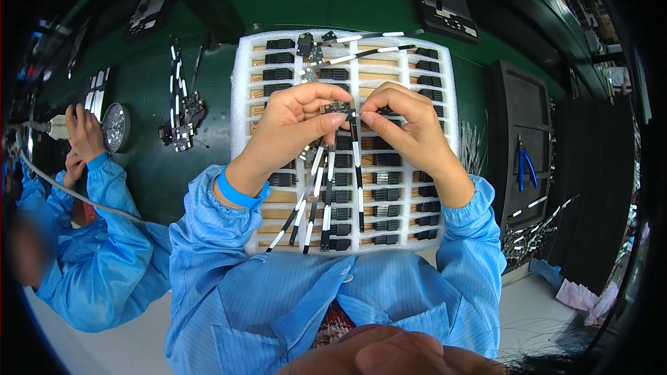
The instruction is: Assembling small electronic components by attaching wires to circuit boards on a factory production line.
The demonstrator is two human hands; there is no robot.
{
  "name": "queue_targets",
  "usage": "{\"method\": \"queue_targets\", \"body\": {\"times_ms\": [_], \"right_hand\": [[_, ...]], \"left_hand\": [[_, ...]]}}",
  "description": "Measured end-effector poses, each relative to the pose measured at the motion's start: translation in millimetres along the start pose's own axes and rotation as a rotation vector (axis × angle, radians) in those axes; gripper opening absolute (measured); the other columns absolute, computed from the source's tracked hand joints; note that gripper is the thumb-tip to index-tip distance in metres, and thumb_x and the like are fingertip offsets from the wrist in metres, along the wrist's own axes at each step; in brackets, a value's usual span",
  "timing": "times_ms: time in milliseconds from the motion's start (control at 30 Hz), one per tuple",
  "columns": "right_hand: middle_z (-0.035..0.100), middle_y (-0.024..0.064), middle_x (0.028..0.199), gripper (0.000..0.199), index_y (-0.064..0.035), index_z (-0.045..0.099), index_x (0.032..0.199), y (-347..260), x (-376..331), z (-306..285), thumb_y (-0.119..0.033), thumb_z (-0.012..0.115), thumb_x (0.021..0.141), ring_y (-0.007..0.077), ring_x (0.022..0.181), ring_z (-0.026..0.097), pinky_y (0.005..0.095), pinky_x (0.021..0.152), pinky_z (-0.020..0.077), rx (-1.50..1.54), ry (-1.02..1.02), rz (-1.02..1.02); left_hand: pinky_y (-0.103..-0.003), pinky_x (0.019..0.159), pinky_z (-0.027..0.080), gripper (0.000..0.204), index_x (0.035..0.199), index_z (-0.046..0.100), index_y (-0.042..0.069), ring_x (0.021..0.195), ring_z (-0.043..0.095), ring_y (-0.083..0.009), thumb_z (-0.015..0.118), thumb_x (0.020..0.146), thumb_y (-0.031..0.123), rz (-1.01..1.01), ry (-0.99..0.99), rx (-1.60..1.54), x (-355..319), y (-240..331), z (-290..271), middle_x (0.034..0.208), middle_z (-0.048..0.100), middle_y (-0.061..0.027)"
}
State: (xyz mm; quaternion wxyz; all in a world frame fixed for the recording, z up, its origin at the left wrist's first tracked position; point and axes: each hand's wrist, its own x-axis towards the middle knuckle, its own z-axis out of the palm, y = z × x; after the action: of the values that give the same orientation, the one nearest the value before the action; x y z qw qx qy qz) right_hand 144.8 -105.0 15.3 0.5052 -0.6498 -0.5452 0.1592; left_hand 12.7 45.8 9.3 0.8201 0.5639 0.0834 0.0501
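Over the white foam tray [241,104], my left hand [292,121] pinches a small black electronic module [339,107] between thumb and fingers. From around it several black-and-white banded strips [358,180] hang down toward me. Close to the module's right edge, my right hand [410,128] is closed in a pinch; what its fingertips hold, if anything, is too small to make out. Rows of black connector-like parts [384,194] fill the tray's slots. At the tray's far side lie another dark module [306,45] and banded strips [368,54].
Left on the green table lies a cluster of modules with strips [182,128]. A co-worker's hand [85,132] works beside a round metal dish [116,127]. To my right, a black tray [517,97] holds blue-handled cutters [526,167], with loose banded strips [531,236] near it.
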Motion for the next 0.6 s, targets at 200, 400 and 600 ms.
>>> {"method": "queue_targets", "body": {"times_ms": [200, 400, 600], "right_hand": [[0.058, 0.0079, 0.075, 0.011, -0.0009, 0.058, 0.081, -1.1, -1.1, -4.6, -0.012, 0.059, 0.080, 0.0203, 0.068, 0.055, 0.0290, 0.063, 0.0434, 0.012, -0.066, 0.086], [0.058, 0.0054, 0.077, 0.013, 0.0006, 0.057, 0.081, -3.2, -1.3, -5.6, -0.012, 0.057, 0.083, 0.0121, 0.071, 0.053, 0.0244, 0.066, 0.0421, 0.154, -0.137, 0.215], [0.056, 0.0023, 0.071, 0.016, -0.0001, 0.058, 0.082, -2.3, -2.3, -2.5, -0.015, 0.055, 0.085, 0.0084, 0.067, 0.048, 0.0233, 0.061, 0.0402, 0.240, -0.161, 0.281]], "left_hand": [[-0.017, 0.059, 0.046, 0.027, 0.108, 0.052, -0.003, 0.066, 0.054, -0.0058, 0.056, 0.081, 0.002, 0.039, 0.008, 0.038, -1.0, -3.4, 0.1, 0.083, 0.062, -0.0084], [-0.017, 0.059, 0.046, 0.027, 0.107, 0.052, -0.004, 0.067, 0.054, -0.0054, 0.056, 0.082, 0.003, 0.066, -0.009, 0.071, -0.6, -6.7, -0.2, 0.083, 0.062, -0.0079], [-0.017, 0.059, 0.046, 0.026, 0.106, 0.053, -0.004, 0.068, 0.055, -0.0054, 0.057, 0.082, 0.003, 0.083, -0.014, 0.058, -1.0, -6.7, 1.8, 0.083, 0.062, -0.0079]]}}
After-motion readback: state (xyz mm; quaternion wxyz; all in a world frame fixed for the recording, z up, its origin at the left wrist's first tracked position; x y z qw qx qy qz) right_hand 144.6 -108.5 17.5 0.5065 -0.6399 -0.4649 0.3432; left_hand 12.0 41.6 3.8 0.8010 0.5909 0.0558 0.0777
